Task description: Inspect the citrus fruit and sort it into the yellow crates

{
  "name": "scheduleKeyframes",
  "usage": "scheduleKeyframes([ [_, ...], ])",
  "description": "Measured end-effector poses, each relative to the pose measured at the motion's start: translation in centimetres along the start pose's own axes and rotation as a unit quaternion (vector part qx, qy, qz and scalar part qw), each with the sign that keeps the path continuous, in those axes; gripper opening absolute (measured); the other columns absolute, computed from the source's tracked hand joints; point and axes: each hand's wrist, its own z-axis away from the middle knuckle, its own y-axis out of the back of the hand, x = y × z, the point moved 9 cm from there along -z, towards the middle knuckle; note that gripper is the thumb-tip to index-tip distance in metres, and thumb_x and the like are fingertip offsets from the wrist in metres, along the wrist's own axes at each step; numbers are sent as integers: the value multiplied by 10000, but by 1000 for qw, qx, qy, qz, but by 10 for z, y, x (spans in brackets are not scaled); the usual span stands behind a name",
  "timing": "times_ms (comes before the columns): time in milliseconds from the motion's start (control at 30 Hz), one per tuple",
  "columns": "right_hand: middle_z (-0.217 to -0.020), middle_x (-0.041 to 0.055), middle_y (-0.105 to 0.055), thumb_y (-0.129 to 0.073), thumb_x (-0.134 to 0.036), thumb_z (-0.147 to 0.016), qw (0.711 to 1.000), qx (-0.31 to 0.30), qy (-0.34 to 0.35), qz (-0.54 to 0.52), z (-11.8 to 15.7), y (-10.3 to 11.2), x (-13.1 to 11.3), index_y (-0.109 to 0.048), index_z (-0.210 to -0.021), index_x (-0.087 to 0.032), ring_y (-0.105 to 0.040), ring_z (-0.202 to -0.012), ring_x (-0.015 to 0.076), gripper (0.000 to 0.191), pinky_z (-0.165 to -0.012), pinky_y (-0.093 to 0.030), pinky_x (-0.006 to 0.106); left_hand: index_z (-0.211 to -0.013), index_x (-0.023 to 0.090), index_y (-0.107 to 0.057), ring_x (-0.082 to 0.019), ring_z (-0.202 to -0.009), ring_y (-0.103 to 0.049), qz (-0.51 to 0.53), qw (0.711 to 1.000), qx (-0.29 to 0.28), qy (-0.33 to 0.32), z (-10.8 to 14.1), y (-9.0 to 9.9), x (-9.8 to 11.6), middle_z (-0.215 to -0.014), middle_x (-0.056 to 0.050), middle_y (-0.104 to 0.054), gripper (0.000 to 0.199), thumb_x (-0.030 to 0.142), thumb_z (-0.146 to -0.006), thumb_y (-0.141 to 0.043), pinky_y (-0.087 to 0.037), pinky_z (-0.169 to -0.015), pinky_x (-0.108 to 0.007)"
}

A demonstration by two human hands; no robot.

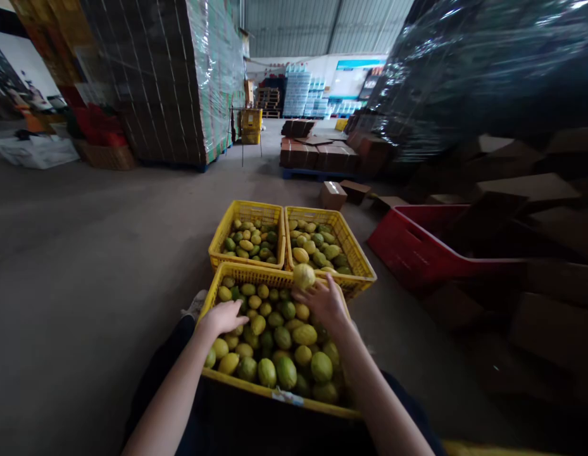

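Observation:
A yellow plastic crate [284, 394] full of green and yellow lemons [283, 337] stands between my knees. My left hand [225, 316] reaches over its left side, palm down with fingers stretched apart, close above the fruit; whether it touches any is unclear. At the far right corner, my right hand [325, 301] is open, thumb raised away from the fingers. One pale yellow lemon [304, 276] is just beyond those fingertips, in front of the crate's far rim; the thumb does not close on it.
Two more yellow crates, a left one [212, 247] and a right one [357, 253], hold similar fruit just beyond. A red crate [402, 244] stands right, among cardboard boxes [550, 329]. Wrapped pallet stacks [165, 82] rise at both sides. A small carton [332, 195] lies ahead.

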Motion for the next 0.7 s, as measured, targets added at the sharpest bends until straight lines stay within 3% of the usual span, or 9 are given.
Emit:
scheduleKeyframes([
  [33, -755, 60, -738, -231, -347, -992, 989, 56, -88, -108, -4, 18, 21, -633, -845, -163, -752, -749, 163, 466, -717, -611, 372, -1430, 98, -443, -311, -1347, -487, -2, 1000, -1, 5, 0, 0, 0, -1448, -197, -513, 603, 450, -941, -438, -418, -1069, -376],
  [100, -803, 64, -720, -338, -354, -991, 876, 134, -296, -356, 10, 19, 65, -601, -908, -209, -753, -762, 211, 311, -751, -614, 436, -1422, 89, -454, -320, -1340, -493, -11, 1000, -7, 18, 0, 0, 1, -1436, -207, -521, 593, 433, -938, -449, -417, -1069, -390],
  [133, -844, 77, -713, -369, -357, -981, 814, 139, -359, -434, 20, 7, 74, -591, -958, -205, -748, -772, 224, 270, -763, -613, 460, -1413, 89, -465, -324, -1334, -499, -16, 1000, -10, 23, -1, 0, 2, -1429, -208, -528, 582, 423, -937, -452, -418, -1067, -395],
  [167, -894, 93, -707, -387, -353, -973, 775, 119, -393, -481, 28, -8, 75, -581, -1010, -196, -745, -799, 235, 253, -770, -610, 462, -1402, 92, -479, -327, -1329, -504, -20, 999, -11, 25, -1, 0, 4, -1424, -207, -534, 569, 418, -936, -453, -421, -1064, -398],
  [233, -964, 124, -702, -407, -318, -961, 736, 51, -413, -533, 39, -40, 67, -576, -1051, -165, -741, -852, 250, 246, -775, -604, 436, -1395, 106, -491, -326, -1327, -507, -25, 999, -15, 23, -2, -1, 8, -1430, -198, -531, 557, 422, -938, -445, -421, -1061, -395],
  [333, -956, 121, -716, -414, -249, -942, 725, -23, -411, -552, 50, -73, 51, -592, -1008, -144, -742, -820, 235, 217, -763, -586, 378, -1424, 124, -464, -311, -1342, -494, -38, 999, -31, 16, -3, -8, 12, -1471, -189, -488, 578, 435, -938, -438, -411, -1067, -379],
  [433, -925, 97, -731, -434, -209, -910, 735, -57, -412, -536, 56, -88, 45, -609, -979, -142, -737, -770, 212, 200, -770, -564, 353, -1438, 138, -451, -306, -1352, -483, -48, 997, -51, 14, -4, -17, 14, -1487, -181, -470, 587, 439, -933, -445, -413, -1063, -375],
  [700, -847, 66, -734, -491, -206, -809, 765, -45, -397, -505, 56, -78, 41, -632, -869, -176, -708, -736, 181, 156, -764, -548, 322, -1446, 125, -436, -337, -1330, -499, -61, 996, -69, 17, -5, -25, 16, -1455, -199, -504, 592, 431, -940, -460, -413, -1053, -395],
])
